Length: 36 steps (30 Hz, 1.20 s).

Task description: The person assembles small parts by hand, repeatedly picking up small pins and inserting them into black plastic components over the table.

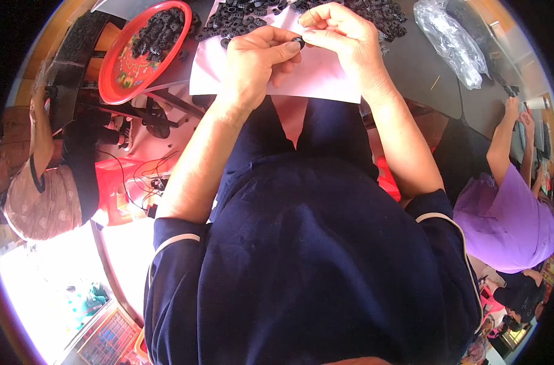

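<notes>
My left hand [252, 64] pinches a small black plastic piece [299, 42] between thumb and fingers, over a pale sheet [319, 82] at the table's near edge. Close by on the right is my right hand [353, 42], its thumb tip at the piece's edge and its fingers curled in. Whatever sits between the right fingertips is too small to make out. Just beyond both hands lies a heap of similar black pieces [234, 24], with more black pieces [383, 18] heaped behind the right hand.
To the left stands a red tray [106, 85] with black pieces in it. A clear plastic bag [450, 45] lies on the dark table [420, 76] at right. One person [45, 201] sits at far left, another in purple [508, 219] at far right.
</notes>
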Each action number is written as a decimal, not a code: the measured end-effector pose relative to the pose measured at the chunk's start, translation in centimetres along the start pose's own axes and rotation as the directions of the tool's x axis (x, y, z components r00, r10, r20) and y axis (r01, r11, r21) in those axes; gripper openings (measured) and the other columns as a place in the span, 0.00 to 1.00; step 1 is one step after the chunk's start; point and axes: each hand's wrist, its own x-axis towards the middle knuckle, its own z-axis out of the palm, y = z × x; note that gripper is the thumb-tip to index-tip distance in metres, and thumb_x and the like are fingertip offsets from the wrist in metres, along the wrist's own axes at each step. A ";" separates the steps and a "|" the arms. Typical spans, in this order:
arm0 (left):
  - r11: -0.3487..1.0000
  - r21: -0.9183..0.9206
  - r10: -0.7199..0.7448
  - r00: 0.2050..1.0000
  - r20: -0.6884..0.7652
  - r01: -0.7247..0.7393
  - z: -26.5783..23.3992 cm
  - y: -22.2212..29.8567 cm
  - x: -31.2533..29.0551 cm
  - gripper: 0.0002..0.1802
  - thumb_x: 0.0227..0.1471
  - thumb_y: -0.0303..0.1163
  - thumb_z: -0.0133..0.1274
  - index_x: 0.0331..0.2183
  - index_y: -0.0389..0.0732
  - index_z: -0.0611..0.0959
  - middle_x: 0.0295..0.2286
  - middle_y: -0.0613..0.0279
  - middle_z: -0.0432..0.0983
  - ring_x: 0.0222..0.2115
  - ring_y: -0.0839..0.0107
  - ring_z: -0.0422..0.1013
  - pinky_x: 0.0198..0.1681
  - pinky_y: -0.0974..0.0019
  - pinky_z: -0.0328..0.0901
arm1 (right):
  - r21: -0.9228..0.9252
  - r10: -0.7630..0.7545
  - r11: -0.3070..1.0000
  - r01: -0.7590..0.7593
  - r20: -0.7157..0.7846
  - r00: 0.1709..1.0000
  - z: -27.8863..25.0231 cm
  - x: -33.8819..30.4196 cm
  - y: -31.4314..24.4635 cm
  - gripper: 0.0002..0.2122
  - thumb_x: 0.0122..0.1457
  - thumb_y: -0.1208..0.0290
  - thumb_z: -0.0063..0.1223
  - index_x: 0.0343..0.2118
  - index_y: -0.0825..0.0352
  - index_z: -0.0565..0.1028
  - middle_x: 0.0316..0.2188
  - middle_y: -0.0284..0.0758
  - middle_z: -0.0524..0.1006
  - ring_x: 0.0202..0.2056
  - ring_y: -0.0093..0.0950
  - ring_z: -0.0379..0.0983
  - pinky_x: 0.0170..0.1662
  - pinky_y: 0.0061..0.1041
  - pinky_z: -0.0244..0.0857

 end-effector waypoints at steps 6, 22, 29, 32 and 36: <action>1.000 -0.007 0.014 1.000 -0.024 -0.014 0.7 0.3 -0.2 0.08 0.54 0.27 0.56 0.35 0.34 0.79 0.23 0.63 0.76 0.19 0.82 0.68 0.18 0.80 0.58 | 0.210 -0.218 0.955 0.210 0.015 0.976 -0.3 0.1 2.6 0.05 0.53 0.81 0.54 0.33 0.70 0.73 0.29 0.29 0.74 0.34 0.17 0.70 0.40 0.16 0.63; 0.992 0.123 -0.015 1.000 0.016 0.013 -0.1 0.3 -0.2 0.07 0.48 0.29 0.60 0.31 0.37 0.83 0.21 0.66 0.78 0.19 0.84 0.69 0.18 0.80 0.60 | 0.195 -0.429 0.903 0.382 0.395 0.812 -1.3 2.3 -1.0 0.05 0.50 0.81 0.51 0.31 0.69 0.71 0.28 0.27 0.72 0.31 0.17 0.67 0.35 0.17 0.62; 0.992 0.122 -0.025 0.999 -0.048 0.030 0.5 0.5 -0.3 0.09 0.50 0.29 0.60 0.34 0.36 0.82 0.22 0.67 0.77 0.20 0.84 0.68 0.20 0.79 0.61 | 0.033 -0.055 0.998 0.048 0.264 0.963 -1.6 1.1 -1.1 0.06 0.51 0.84 0.53 0.32 0.69 0.71 0.28 0.28 0.72 0.31 0.16 0.69 0.36 0.16 0.64; 0.997 0.066 0.035 0.998 -0.046 -0.032 0.5 0.0 -0.4 0.10 0.51 0.29 0.59 0.35 0.35 0.81 0.23 0.67 0.77 0.20 0.83 0.69 0.19 0.79 0.60 | 0.232 -0.220 0.955 0.182 0.150 0.964 -1.0 0.5 0.4 0.07 0.52 0.84 0.54 0.34 0.70 0.72 0.29 0.29 0.73 0.31 0.16 0.69 0.36 0.15 0.64; 0.997 0.029 0.075 0.996 -0.057 -0.073 0.6 0.0 -0.5 0.09 0.51 0.29 0.59 0.34 0.35 0.81 0.23 0.67 0.77 0.21 0.84 0.69 0.19 0.79 0.60 | 0.158 0.032 0.987 -0.035 0.020 0.999 -0.6 -0.3 0.2 0.07 0.52 0.84 0.55 0.35 0.71 0.72 0.29 0.29 0.73 0.31 0.15 0.69 0.36 0.14 0.64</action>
